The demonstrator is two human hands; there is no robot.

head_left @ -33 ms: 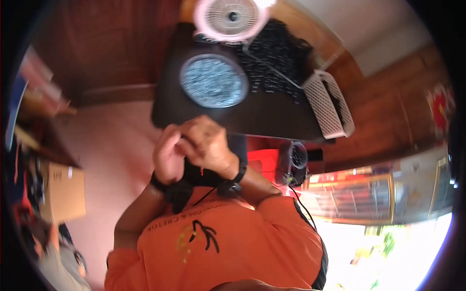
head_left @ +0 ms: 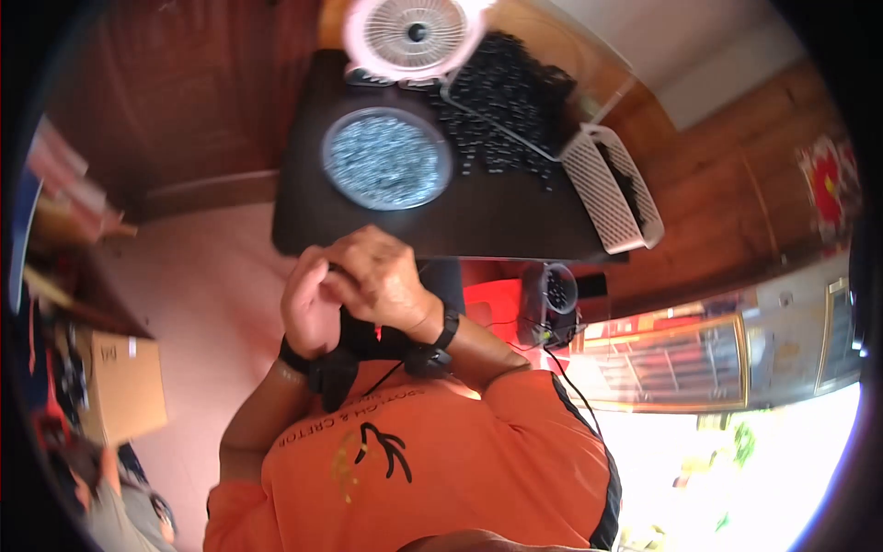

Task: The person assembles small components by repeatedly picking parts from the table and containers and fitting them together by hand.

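Note:
My left hand point(head_left: 308, 308) and my right hand point(head_left: 375, 276) meet in front of my chest, just off the near edge of the dark table point(head_left: 359, 230). The right fingers curl over the left fingertips, both hands closed. A small dark bit shows between them, too hidden to name. Beyond the hands, a round clear-rimmed tray point(head_left: 447, 170) holds a heap of small, shiny blue-grey pieces. To its right spreads a large pile of small black pieces point(head_left: 515, 97), some scattered toward the table's middle. Black bands with small dark units sit on both wrists.
A pink fan point(head_left: 416, 35) stands at the table's far edge. A white perforated basket point(head_left: 602, 198) with black pieces lies at the right edge. Below it, a clear container point(head_left: 555, 293) with dark bits stands near a red seat point(head_left: 492, 299). A cardboard box point(head_left: 124, 386) and another person point(head_left: 129, 511) are at left.
The whole view has shifted slightly, so the table and fan sit a little farther left, and the picture is sharper. My hands stay joined in much the same pose.

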